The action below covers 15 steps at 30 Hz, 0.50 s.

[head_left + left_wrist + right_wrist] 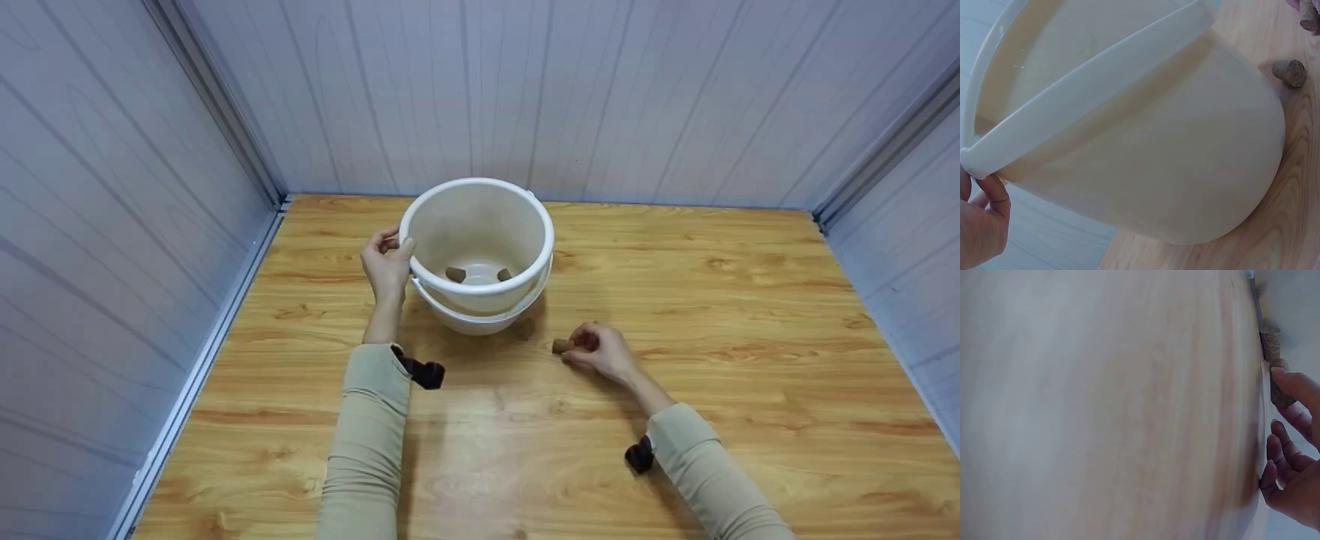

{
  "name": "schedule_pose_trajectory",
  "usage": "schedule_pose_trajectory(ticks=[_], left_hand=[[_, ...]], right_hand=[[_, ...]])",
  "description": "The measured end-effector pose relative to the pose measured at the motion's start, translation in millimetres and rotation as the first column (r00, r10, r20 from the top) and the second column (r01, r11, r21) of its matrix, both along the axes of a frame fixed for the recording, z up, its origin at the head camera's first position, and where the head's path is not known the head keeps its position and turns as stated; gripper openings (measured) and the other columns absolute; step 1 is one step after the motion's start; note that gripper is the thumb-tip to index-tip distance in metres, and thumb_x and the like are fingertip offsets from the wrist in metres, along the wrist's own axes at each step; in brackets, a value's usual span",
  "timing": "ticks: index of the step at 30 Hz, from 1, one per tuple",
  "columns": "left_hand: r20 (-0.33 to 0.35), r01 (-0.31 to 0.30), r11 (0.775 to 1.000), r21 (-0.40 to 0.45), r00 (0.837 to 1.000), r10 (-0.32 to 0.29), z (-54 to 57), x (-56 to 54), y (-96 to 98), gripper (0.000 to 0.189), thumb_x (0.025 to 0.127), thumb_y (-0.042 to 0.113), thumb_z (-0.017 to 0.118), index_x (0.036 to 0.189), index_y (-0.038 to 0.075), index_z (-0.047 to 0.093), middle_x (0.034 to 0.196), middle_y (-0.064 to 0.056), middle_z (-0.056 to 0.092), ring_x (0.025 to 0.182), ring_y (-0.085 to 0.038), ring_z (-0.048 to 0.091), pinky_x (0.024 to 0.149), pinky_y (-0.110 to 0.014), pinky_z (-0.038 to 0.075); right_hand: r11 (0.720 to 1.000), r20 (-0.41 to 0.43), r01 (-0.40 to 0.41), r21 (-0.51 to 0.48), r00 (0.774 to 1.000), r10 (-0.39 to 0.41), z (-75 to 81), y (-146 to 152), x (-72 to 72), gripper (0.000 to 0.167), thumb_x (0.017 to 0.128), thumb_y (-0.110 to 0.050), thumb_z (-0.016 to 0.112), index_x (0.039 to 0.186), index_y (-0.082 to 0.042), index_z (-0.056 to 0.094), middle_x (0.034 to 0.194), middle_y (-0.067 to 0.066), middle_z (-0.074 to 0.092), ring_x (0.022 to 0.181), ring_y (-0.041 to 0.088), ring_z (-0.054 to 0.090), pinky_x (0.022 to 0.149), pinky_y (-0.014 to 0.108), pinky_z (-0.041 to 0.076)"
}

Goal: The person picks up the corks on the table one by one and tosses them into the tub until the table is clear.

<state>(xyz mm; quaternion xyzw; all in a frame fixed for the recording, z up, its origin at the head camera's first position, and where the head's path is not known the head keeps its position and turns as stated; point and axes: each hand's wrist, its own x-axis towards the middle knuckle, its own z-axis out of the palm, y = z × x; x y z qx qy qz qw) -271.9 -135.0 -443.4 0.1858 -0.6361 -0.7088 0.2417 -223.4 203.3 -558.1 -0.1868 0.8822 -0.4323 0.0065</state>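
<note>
A white plastic bucket point(480, 307) stands on the wood-grain floor, two brown corks point(455, 274) visible at its bottom. My left hand point(387, 264) grips the rim on its left side, thumb over the edge; the left wrist view shows the fingers point(995, 194) under the lip. To the right of the bucket, my right hand point(600, 352) pinches a brown cork point(561, 346) between thumb and fingertips, low over the floor. Another cork point(524, 328) lies on the floor at the bucket's right base, between bucket and right hand; it also shows in the left wrist view.
The bucket's white handle point(487, 319) hangs down at the front. Pale panel walls point(495, 97) enclose the wood-grain surface point(750, 360) at the back and on both sides. Black cameras point(426, 374) are strapped to both wrists.
</note>
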Motion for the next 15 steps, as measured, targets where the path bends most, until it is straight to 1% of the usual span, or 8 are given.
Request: schedule_pose_trajectory(ticks=[3,7,12,15], left_hand=[[-0.007,-0.004,1.000,-0.014,1.000,0.004,0.1,-0.1,0.2,0.026,0.074,-0.011,0.060,0.099,-0.011,0.066,0.069,-0.001,0.053,0.067,-0.009,0.050,0.052,-0.015,0.046],[-0.007,-0.009,1.000,-0.012,1.000,0.009,-0.3,-1.2,0.3,0.026,0.074,-0.011,0.060,0.100,-0.011,0.067,0.069,-0.001,0.053,0.066,-0.009,0.050,0.050,-0.015,0.045],[-0.024,-0.019,1.000,-0.003,1.000,0.019,-0.8,-1.9,0.5,0.026,0.074,-0.012,0.060,0.100,-0.012,0.066,0.069,0.000,0.055,0.068,-0.008,0.051,0.053,-0.016,0.044],[-0.028,-0.021,1.000,0.000,0.999,0.021,-0.6,-1.9,0.5,0.025,0.074,-0.013,0.060,0.099,-0.012,0.066,0.069,0.000,0.055,0.068,-0.008,0.051,0.054,-0.016,0.044]], right_hand=[[1.000,0.006,-0.008,-0.004,1.000,0.008,2.3,-1,0.3,0.022,0.077,-0.010,0.081,0.088,0.001,0.066,0.080,0.006,0.061,0.073,0.020,0.054,0.064,0.026,0.044],[1.000,0.009,-0.009,-0.019,1.000,0.009,7.4,-3,1.5,0.022,0.077,-0.009,0.081,0.089,0.002,0.066,0.080,0.007,0.062,0.073,0.022,0.056,0.063,0.026,0.045],[1.000,0.003,-0.009,-0.026,1.000,0.009,17.1,-7,3.7,0.020,0.078,-0.005,0.079,0.090,0.003,0.065,0.081,0.008,0.062,0.075,0.024,0.057,0.066,0.029,0.047],[0.999,-0.016,-0.020,-0.028,1.000,0.019,23.5,-9,4.3,0.020,0.077,-0.004,0.079,0.090,0.003,0.065,0.082,0.008,0.062,0.076,0.024,0.057,0.067,0.032,0.048]])
